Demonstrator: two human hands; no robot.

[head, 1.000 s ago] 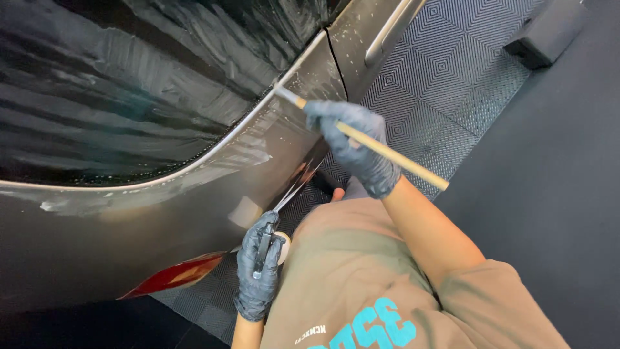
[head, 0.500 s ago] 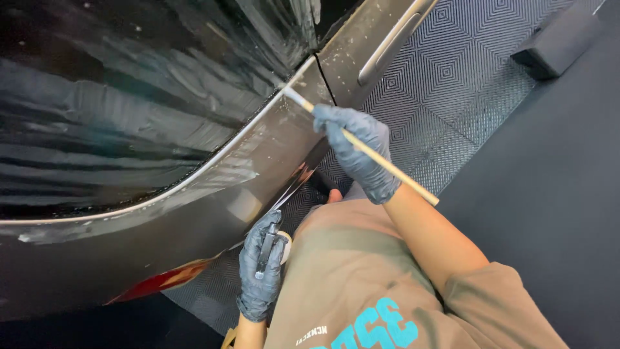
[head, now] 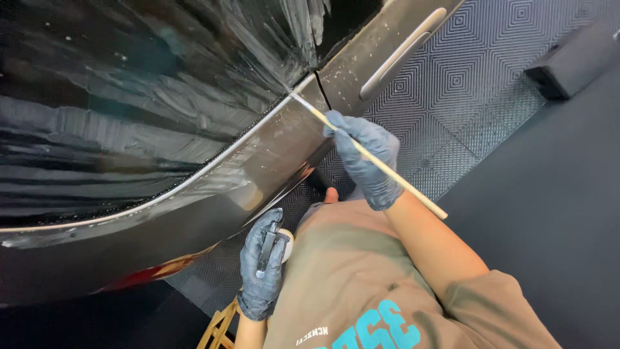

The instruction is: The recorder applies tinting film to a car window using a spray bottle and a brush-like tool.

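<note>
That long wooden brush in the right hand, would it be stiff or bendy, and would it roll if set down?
The brush looks stiff: its thin handle runs straight from the right hand to the car window. Probably light, since fingertips alone carry it. The handle appears round, so it may roll.

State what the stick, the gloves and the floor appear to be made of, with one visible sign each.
Stick: probably wood, pale, matt and straight.
Gloves, on left hand and right hand: likely thin nitrile or latex, blue-grey, wrinkling tightly round the fingers.
Floor: seemingly moulded plastic tiles, grey with repeated diamond ridges.
</note>
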